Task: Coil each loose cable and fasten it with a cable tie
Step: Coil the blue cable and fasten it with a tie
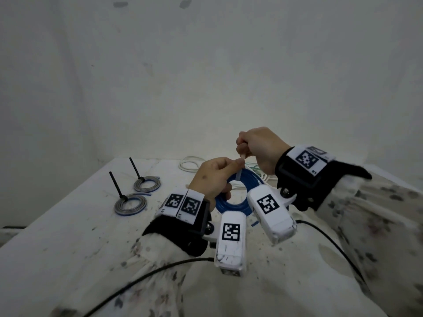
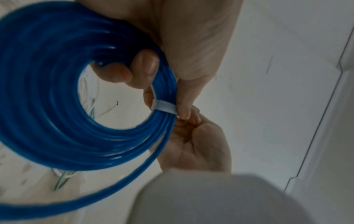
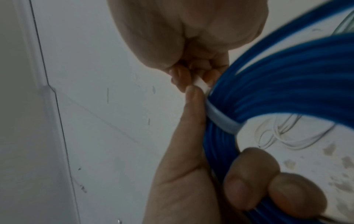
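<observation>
A coiled blue cable (image 1: 246, 179) (image 2: 57, 121) (image 3: 277, 91) is held up above the table. My left hand (image 1: 212, 177) (image 2: 172, 45) grips the coil, fingers curled through its hole and thumb pressed at the band. A white cable tie (image 1: 239, 171) (image 2: 165, 107) (image 3: 222, 119) wraps the bundle. My right hand (image 1: 258, 148) (image 3: 191, 37), just above the coil, pinches the tie's tail (image 3: 201, 84) in curled fingers.
Two grey coils (image 1: 147, 184) (image 1: 130, 203) fastened with black ties lie on the white table (image 1: 68, 225) at the left. Loose white cable (image 1: 190, 164) (image 3: 287, 136) lies behind the hands, by the wall. Black camera leads cross my lap.
</observation>
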